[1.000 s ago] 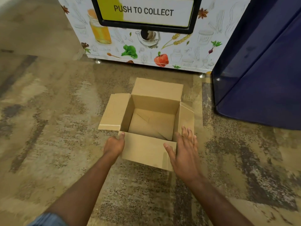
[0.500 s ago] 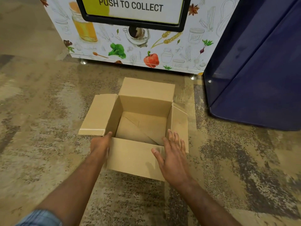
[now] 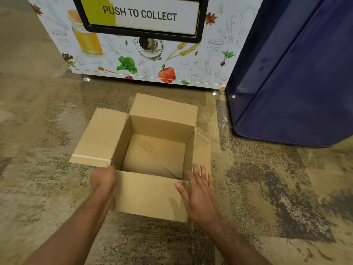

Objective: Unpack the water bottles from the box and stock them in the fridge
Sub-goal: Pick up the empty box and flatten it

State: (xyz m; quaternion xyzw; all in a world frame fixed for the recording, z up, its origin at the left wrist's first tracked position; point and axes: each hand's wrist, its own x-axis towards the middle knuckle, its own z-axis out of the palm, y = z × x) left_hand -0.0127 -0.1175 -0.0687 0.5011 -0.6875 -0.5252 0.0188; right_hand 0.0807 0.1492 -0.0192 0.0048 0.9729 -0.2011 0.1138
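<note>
Open box (image 3: 152,155), flaps spread wide

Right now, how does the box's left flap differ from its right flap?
The left flap is folded outward, lying nearly level; the right flap stands nearly upright. The left flap has pale tape along its near edge; the right flap shows none. The blurred left hand is at the left flap's near corner; the right hand, fingers spread, is beside the right flap. Both are plain brown cardboard on one open box.

Both forearms reach forward. Left hand (image 3: 103,178) blurred, knuckles up, grip unclear. Right hand (image 3: 199,190) flat, fingers (image 3: 203,175) spread.
</note>
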